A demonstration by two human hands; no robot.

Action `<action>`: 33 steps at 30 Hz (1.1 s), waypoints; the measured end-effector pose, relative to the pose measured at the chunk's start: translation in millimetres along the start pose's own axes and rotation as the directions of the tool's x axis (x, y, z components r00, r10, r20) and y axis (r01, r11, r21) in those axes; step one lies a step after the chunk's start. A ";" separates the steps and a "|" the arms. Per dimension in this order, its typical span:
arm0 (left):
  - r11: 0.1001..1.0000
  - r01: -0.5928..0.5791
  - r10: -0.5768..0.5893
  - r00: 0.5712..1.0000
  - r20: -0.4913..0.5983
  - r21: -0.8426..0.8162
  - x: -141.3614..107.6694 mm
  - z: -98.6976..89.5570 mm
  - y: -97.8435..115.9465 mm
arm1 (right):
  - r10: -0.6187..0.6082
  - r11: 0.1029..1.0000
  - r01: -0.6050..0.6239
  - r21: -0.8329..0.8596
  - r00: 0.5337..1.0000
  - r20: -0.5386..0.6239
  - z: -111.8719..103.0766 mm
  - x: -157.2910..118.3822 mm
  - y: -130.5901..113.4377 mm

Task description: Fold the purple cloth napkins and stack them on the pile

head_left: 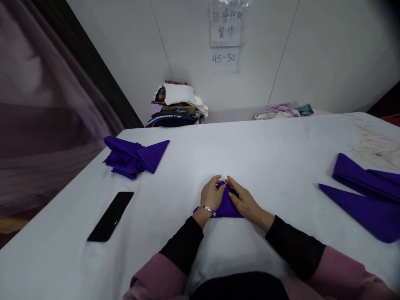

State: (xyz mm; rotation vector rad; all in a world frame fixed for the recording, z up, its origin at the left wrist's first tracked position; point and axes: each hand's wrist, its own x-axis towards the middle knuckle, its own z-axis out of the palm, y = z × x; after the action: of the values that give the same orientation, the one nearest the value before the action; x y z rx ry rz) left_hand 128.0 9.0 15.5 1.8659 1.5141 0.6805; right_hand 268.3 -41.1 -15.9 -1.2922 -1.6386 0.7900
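A purple cloth napkin (227,208), folded to a roughly triangular shape, lies on the white-covered table in front of me with its point facing away. My left hand (212,195) grips its left side near the tip, thumb against the fabric; a silver bracelet circles that wrist. On the other side my right hand (243,201) has its fingers bent around the right edge and the tip. Both hands nearly meet at the top of the fold. The fabric under the palms is hidden.
A crumpled purple napkin (131,157) lies at the table's left, with a black phone (111,216) nearer me. More folded purple cloth (368,196) rests at the right. Behind the table's far edge are stacked clothes (178,104) and other fabrics (281,111). Handwritten papers (226,37) hang on the wall.
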 end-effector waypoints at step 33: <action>0.992 -0.125 0.125 0.991 -0.047 0.004 0.6 1.8 -7.6 | -0.091 0.824 0.277 -0.494 0.926 0.366 -2.3 -3.2 -17.1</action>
State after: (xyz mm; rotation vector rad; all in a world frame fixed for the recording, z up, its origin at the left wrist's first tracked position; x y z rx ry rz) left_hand 124.5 10.3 8.7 1.9709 1.4362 0.7858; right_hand 263.8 -48.7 -0.8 -1.3920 -2.3417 0.4429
